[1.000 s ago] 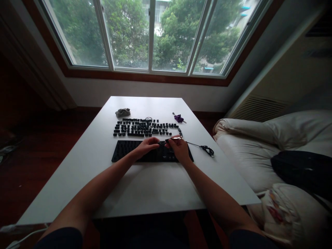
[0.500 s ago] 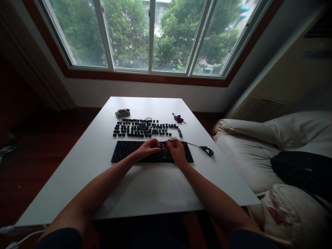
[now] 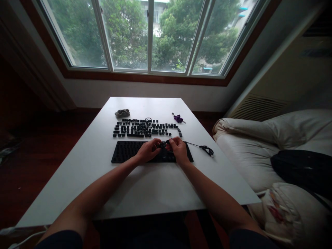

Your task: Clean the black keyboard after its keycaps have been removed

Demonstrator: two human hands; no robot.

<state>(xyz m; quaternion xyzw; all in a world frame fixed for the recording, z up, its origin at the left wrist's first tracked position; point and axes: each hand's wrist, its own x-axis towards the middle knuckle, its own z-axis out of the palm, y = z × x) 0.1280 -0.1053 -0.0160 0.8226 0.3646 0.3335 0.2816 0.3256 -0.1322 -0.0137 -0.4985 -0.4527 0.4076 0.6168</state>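
Note:
A black keyboard (image 3: pixel 127 150) with its keycaps off lies across the white table (image 3: pixel 145 193). Over its right half, my two hands almost meet. My right hand (image 3: pixel 178 149) pinches a small dark piece (image 3: pixel 168 142), too small to name. The fingers of my left hand (image 3: pixel 148 151) are curled together beside it; what they grip, if anything, is hidden. Behind the keyboard, loose black keycaps (image 3: pixel 140 129) are laid out in rows, among them a long space bar (image 3: pixel 135 135). A coiled black cable (image 3: pixel 206 150) rests at the keyboard's right.
A crumpled grey cloth (image 3: pixel 122 113) sits at the back left of the table. Farther right is a purple item (image 3: pixel 178 118) with a thin stick. A pale sofa (image 3: pixel 243 148) bearing a dark bag (image 3: pixel 301 169) flanks the table, and a window is ahead.
My left hand has drawn slightly back and its fingers have curled. The right hand has turned a little; a thin shiny bit at its fingertips no longer shows. Keyboard and keycaps stay put.

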